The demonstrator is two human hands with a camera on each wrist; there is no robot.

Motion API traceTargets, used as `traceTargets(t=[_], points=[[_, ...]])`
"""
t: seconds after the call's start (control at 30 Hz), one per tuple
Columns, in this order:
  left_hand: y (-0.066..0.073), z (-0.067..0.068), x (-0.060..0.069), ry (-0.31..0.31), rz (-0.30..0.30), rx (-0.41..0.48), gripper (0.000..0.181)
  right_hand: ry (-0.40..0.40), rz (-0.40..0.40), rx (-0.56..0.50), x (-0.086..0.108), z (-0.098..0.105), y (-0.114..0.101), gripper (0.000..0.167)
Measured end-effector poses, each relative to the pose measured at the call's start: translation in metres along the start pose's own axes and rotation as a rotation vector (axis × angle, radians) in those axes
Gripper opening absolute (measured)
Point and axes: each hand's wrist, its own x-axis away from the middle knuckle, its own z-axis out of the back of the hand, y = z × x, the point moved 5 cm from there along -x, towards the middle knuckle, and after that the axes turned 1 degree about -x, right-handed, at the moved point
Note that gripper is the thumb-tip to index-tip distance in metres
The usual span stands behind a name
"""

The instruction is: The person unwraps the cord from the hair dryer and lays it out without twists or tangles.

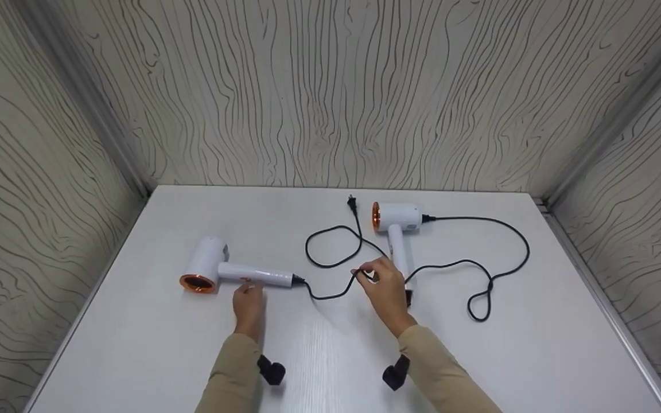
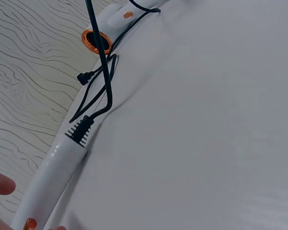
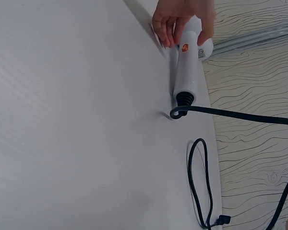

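Observation:
A white hair dryer with an orange-rimmed end lies at left on the table, its handle pointing right. Around this handle, fingers of my left hand stand on both sides; the left wrist view shows a gap between one fingertip and the handle. My right hand pinches the dryer's black cord between thumb and fingers, lifting part of it off the table. Beyond the hand, cord lies in a loop with a two-pin plug. Where it runs through the fingers is partly hidden.
A second white hair dryer lies at the back right, its handle partly behind my right hand. Its black cord spreads in loops to the right. Patterned walls enclose the white table at the back and both sides.

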Motion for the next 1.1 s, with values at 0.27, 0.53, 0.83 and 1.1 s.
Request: traceTargets(t=[0.27, 0.53, 0.83, 1.1], points=[[0.003, -0.021, -0.003, 0.108, -0.007, 0.013, 0.062, -0.002, -0.011, -0.017, 0.002, 0.002, 0.001, 0.007], [0.007, -0.029, -0.011, 0.330, 0.054, -0.184, 0.082, 0.012, 0.015, -0.009, 0.002, 0.001, -0.005, 0.005], [0.012, -0.034, -0.011, 0.422, 0.080, -0.225, 0.085, -0.004, 0.019, -0.042, 0.001, -0.001, -0.011, 0.007], [0.015, -0.028, -0.015, 0.297, -0.037, -0.259, 0.076, 0.004, 0.057, -0.054, 0.001, -0.003, -0.008, 0.009]])
